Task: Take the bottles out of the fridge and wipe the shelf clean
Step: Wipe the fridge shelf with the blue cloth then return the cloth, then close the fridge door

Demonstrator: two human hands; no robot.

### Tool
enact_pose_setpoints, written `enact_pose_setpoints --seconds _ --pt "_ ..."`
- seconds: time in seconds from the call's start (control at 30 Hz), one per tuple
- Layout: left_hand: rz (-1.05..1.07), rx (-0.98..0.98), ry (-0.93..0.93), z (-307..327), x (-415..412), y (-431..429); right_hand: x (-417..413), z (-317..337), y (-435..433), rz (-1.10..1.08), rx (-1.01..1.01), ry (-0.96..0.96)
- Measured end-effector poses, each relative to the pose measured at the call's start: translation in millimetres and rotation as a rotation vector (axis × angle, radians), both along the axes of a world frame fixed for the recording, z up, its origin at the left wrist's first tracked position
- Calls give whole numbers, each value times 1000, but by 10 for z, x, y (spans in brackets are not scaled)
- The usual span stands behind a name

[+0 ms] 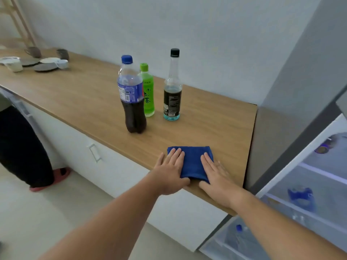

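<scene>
Both hands (193,173) flat, ungripped, on the cloth (191,162) at the desk (90,94) edge; could slide off near side.

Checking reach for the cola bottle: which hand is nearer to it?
Left. The left hand lies below the cola bottle on the blue cloth; the right hand lies farther right.

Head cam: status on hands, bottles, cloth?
Left hand and right hand flat on blue cloth, open. Three bottles upright on counter: cola, green tea, clear black-capped. Fridge open at right.
</scene>
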State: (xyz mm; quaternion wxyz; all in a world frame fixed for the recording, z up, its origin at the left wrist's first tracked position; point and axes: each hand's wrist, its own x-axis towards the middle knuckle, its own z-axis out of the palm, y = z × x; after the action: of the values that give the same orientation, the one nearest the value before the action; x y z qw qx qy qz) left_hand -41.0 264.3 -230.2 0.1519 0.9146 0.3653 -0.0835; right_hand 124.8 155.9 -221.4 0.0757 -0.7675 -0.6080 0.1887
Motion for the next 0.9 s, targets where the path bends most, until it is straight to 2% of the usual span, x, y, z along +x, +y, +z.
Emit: enact_pose_setpoints --seconds 0.13,0.23,0.3,0.47,0.63,0.73,0.9 --pt "11 -29 -13 20 -1 -38 -73 -27 -105 -59 58 -90" --pt "97 87 -98 1 -97 -187 -161 -29 -440 -105 195 -197" --pt "115 198 -221 -115 -180 -469 -115 -52 -828 -125 201 -199" --pt "-107 209 -366 -261 -83 -1105 205 159 -2020 -240 271 -226" --pt "-256 267 -377 534 552 -1903 513 706 -3226 -457 313 -368" --pt "-350 250 -445 1179 987 -2699 637 1163 -4018 -642 365 -466" --pt "-550 190 -562 1884 1694 -4165 673 2022 -5426 -850 400 -668"
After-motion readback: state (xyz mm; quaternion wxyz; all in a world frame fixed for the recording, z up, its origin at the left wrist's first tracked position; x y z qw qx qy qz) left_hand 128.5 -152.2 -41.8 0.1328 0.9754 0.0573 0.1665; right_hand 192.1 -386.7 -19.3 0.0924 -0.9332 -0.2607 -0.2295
